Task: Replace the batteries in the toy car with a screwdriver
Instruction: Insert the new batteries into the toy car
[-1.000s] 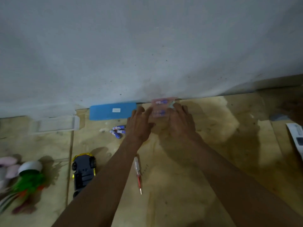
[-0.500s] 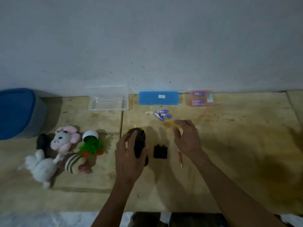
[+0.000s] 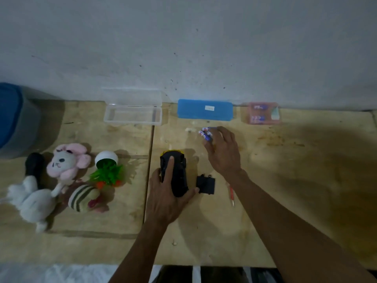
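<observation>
my left hand (image 3: 163,198) grips the toy car (image 3: 175,174); my right hand (image 3: 222,154), fingers loosely curled, touches the batteries (image 3: 204,134) at one o'clock; bare table (image 3: 306,180) right.

Two bare, sleeveless forearms, ringless fingers

toy car (image 3: 175,175) left of cover (image 3: 205,184) | screwdriver (image 3: 231,194) right | batteries (image 3: 205,134) behind
</observation>
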Action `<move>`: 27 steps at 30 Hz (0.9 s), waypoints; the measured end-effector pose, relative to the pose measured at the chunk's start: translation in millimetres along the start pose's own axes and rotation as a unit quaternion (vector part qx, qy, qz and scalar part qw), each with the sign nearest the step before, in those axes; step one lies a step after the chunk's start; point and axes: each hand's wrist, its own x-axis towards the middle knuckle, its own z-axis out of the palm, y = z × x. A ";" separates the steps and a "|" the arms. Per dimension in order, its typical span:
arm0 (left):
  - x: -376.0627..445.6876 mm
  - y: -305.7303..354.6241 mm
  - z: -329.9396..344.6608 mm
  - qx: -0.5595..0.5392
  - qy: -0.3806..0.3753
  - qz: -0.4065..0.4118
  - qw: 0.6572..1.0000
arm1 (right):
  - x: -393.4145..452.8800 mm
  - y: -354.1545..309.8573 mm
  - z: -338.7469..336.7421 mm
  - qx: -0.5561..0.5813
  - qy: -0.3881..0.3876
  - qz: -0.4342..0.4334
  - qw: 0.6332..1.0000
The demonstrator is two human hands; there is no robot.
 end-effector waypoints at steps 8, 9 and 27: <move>5.7 -10.7 8.4 0.011 0.033 0.034 0.999 | 27.9 11.0 32.9 -0.117 -0.026 -0.089 0.989; 7.6 -10.9 8.6 0.011 0.035 0.036 0.999 | 31.1 11.1 35.6 -0.125 -0.023 -0.091 0.988; 7.1 -10.9 8.6 0.053 0.054 0.035 0.997 | 37.0 11.2 49.6 -0.223 0.111 -0.158 0.956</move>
